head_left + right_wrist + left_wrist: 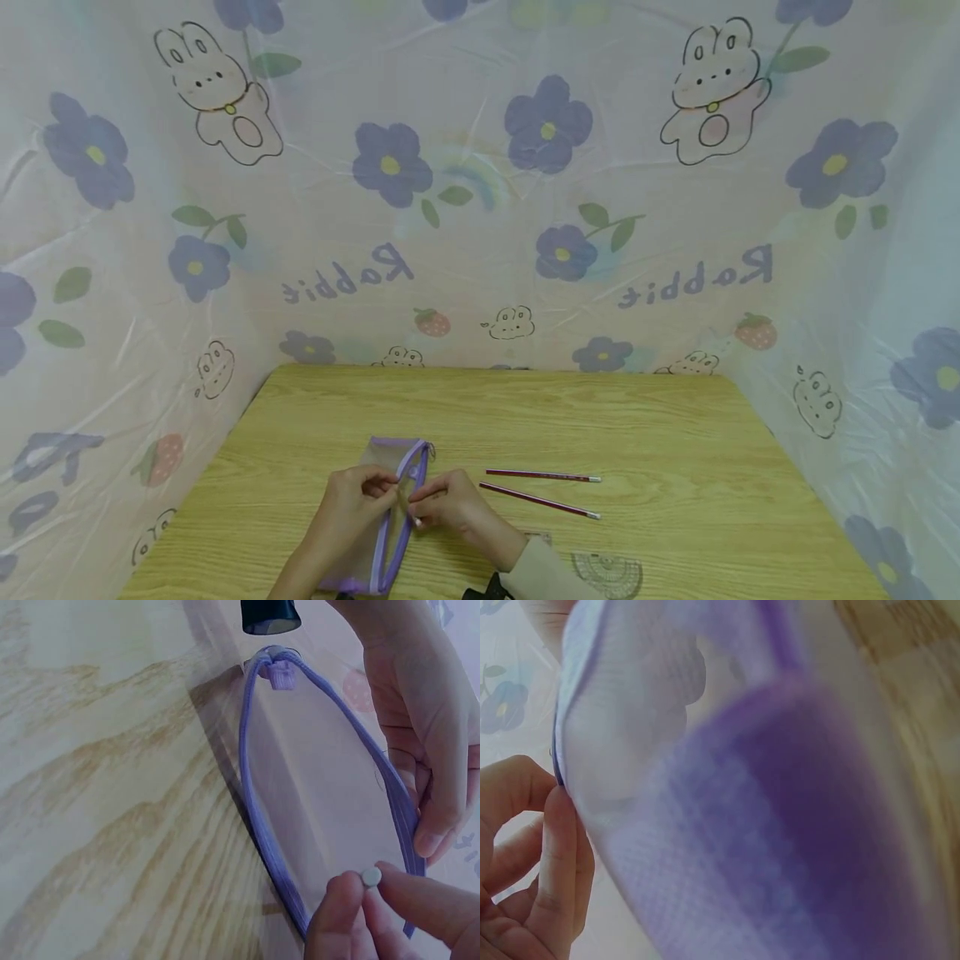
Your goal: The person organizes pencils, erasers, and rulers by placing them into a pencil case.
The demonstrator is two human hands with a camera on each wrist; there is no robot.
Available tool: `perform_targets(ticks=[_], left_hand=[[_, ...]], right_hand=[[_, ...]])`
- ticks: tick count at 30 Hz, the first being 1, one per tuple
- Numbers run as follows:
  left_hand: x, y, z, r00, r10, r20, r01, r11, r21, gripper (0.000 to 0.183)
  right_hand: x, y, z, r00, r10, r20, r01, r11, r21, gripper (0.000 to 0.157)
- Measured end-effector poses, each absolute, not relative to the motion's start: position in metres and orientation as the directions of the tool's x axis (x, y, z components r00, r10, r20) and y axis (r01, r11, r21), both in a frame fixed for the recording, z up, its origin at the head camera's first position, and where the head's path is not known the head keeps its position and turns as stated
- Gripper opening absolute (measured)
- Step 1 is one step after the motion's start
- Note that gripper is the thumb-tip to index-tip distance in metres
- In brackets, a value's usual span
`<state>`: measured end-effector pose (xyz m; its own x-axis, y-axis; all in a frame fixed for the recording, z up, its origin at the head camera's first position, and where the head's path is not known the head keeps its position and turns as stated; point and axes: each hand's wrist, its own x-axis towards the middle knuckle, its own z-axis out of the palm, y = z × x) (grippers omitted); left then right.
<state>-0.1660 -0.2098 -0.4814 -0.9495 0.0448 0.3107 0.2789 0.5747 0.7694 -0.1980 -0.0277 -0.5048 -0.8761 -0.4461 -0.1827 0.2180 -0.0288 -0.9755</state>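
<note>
A see-through mesh pencil pouch (378, 454) with purple trim lies lengthwise on the table, its zipper side spread apart. My left hand (356, 504) pinches the zipper edge; in the left wrist view its thumb and fingers (555, 847) meet on that edge. Close by, at the pouch opening, my right hand (457, 504) holds a pencil between thumb and fingertip. Only the white round end of this pencil (371, 877) shows clearly; the rest is hidden. In the right wrist view the purple zipper (251, 780) forms a long oval gap.
Two dark red pencils (543, 476) with white ends lie right of my right hand. A clear protractor (611, 573) rests near the front edge. A small clear piece (536, 537), partly covered by my forearm, lies beside it. Printed cloth (480, 192) walls the table's back and sides.
</note>
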Motion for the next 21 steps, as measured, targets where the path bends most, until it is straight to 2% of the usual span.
perform_targets(ticks=[21], left_hand=[[-0.167,-0.211,-0.480,-0.958,0.038,0.284,0.258,0.551,0.793,0.009]], right_hand=[[-0.190,-0.039,-0.502,-0.865,-0.477,-0.154,0.214,-0.074,-0.974,0.017]])
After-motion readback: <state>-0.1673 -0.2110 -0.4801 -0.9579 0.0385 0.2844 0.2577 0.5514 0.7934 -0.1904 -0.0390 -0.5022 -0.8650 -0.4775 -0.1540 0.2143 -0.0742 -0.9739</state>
